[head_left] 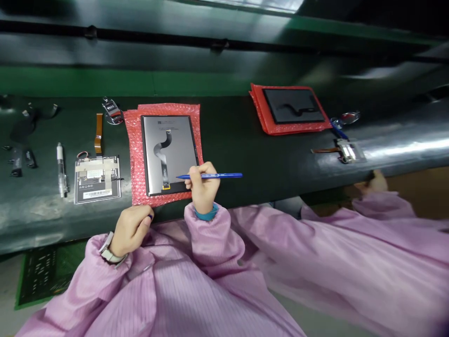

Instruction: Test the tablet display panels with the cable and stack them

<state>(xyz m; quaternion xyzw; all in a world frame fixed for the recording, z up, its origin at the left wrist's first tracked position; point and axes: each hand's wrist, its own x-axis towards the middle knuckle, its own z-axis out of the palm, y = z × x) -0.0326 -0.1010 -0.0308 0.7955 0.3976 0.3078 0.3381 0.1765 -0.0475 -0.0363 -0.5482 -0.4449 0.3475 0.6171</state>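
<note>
Pinstriped pink cloth (199, 295) borders hands: left (131, 228) curled, grip unclear; right (203, 189) pinching a pointed blue stick (229, 175).

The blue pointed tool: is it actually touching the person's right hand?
Touching. The head view shows the blue pointed tool held in the right hand, with the thumb across its shaft.

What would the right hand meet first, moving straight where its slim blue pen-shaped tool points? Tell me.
With the tool leading, the right hand would likely meet the curved black ribbon cable on the rectangular grey panel; the tip's height is unclear.
</note>
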